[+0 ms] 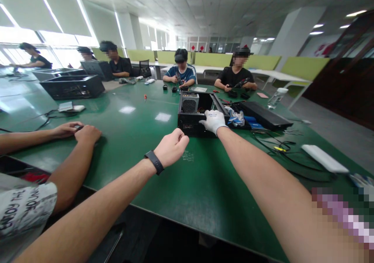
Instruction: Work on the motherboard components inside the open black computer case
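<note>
A black computer case (201, 128) lies on the green table with its top side open. Inside it, at the left, sits a grey power supply (189, 104). My right hand (214, 120), in a white glove, grips the near edge of the case; its thumb points left and its fingertips are hidden. My left hand (172, 148) is bare, with a dark watch (154, 161) on the wrist. Its fingers are curled closed just in front of the case's near left corner. Whatever those fingers hold, if anything, is hidden.
Right of the case lie gloves (236, 117), a black panel (263, 115), cables (280, 148) and a white bar-shaped object (324, 158). A bottle (277, 97) stands behind. At left are a co-worker's hands (78, 131) and another case (73, 87). Several people sit around the tables.
</note>
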`<state>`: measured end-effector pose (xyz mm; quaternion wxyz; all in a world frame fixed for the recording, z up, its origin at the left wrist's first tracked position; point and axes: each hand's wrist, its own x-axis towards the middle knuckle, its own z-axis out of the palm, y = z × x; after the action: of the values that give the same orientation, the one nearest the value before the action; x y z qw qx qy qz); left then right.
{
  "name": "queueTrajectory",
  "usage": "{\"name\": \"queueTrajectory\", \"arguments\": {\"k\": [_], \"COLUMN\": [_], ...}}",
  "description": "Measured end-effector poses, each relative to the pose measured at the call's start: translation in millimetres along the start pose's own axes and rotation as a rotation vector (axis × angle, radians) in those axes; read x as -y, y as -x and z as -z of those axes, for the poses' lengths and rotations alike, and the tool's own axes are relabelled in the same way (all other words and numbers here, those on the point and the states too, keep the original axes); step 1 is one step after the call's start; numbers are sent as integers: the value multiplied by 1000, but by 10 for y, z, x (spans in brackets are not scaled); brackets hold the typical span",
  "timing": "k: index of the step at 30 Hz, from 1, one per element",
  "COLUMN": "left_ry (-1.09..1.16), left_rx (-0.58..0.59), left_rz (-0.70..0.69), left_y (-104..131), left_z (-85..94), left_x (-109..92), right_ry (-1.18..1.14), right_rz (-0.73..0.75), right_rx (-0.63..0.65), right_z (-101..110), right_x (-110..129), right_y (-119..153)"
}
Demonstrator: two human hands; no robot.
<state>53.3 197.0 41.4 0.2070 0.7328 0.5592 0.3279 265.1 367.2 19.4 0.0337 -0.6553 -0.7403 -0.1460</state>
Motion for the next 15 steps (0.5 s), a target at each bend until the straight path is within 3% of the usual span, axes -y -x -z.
{"name": "queueTrajectory", "arguments": {"k": [8, 15], "left_ry": [49, 48], "left_rx": [-14, -67], "left_rz": [52, 17], "left_y": [-7, -133], "left_z": [41, 204], "left_x": [-27, -153], "right_ry": [8, -2], "right_rz": [27, 41], "right_rx": [9, -27], "right_z": [75, 161], "right_x": [24, 83], "right_y": [91, 524]}}
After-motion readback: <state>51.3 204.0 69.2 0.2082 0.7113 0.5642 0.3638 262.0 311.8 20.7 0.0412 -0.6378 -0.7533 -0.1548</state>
